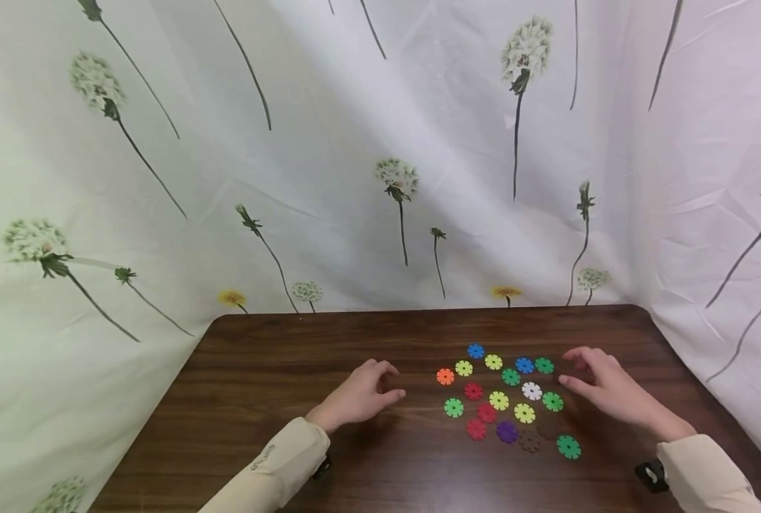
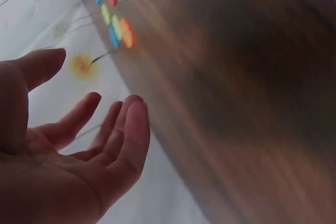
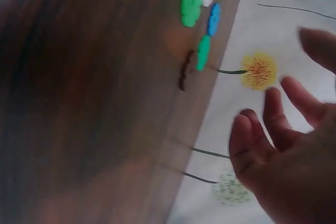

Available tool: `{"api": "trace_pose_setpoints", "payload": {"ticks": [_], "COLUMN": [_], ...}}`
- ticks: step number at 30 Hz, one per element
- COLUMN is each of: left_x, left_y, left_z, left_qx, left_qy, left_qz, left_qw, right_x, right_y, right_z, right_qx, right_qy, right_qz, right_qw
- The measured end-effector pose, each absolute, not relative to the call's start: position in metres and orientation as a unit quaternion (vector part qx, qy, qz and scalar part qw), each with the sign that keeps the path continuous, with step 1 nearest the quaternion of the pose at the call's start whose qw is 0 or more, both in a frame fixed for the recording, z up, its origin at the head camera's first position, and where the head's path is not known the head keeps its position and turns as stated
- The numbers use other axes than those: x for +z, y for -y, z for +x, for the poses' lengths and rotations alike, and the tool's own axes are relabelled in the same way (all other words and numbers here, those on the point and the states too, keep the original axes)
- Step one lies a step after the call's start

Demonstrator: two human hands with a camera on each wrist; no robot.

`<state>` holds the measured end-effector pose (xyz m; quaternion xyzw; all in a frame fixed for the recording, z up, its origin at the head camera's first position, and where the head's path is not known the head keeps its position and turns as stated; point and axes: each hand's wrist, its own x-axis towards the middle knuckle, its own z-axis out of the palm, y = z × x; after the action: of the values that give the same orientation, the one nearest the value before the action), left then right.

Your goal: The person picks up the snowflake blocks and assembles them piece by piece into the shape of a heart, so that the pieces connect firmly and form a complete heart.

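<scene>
Hovering over the dark table [image 1: 278, 370], the left hand [image 1: 360, 393] sits at nine o'clock from the scattered notched discs [image 1: 499, 395], its fingers loosely bent and parted from the thumb. The right hand [image 1: 610, 388] hangs at three o'clock, fingers likewise relaxed, near a green disc [image 1: 553, 407]. A brown disc [image 1: 529, 441], at four o'clock from the purple disc [image 1: 506, 432], barely shows against the wood. Both sleeves [image 1: 291, 456] are cut off by the head view's edge.

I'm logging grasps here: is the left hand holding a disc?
No, the left hand is empty with its fingers loosely bent, and the orange disc lies apart from it on the table.
</scene>
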<state>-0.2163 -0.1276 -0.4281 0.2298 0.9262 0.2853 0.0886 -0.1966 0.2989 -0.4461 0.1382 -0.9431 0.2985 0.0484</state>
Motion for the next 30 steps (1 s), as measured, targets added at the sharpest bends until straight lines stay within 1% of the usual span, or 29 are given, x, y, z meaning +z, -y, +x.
{"api": "trace_pose_setpoints", "payload": {"ticks": [2,6,11,14,20,30], "left_x": [-0.434,-0.445,-0.453,-0.457,-0.463,-0.461], "left_y": [0.119,0.101,0.08,0.07,0.055,0.044], "left_z": [-0.217,-0.218,-0.216,-0.214,-0.212,-0.209], "left_qx": [0.284,0.278,0.302,0.322,0.319,0.303], "left_qy": [-0.923,-0.92,-0.912,-0.908,-0.915,-0.923], "left_qz": [0.237,0.245,0.233,0.217,0.184,0.164], "left_qw": [0.106,0.127,0.148,0.16,0.163,0.173], "right_x": [-0.452,-0.463,-0.471,-0.473,-0.475,-0.477], "right_y": [-0.299,-0.296,-0.294,-0.293,-0.294,-0.294], "right_z": [-0.197,-0.196,-0.196,-0.197,-0.2,-0.204], "right_qx": [0.305,0.315,0.32,0.319,0.316,0.311], "right_qy": [0.942,0.938,0.933,0.933,0.933,0.935], "right_qz": [0.137,0.142,0.148,0.144,0.158,0.152], "right_qw": [0.015,-0.035,-0.077,-0.081,-0.069,-0.076]}}
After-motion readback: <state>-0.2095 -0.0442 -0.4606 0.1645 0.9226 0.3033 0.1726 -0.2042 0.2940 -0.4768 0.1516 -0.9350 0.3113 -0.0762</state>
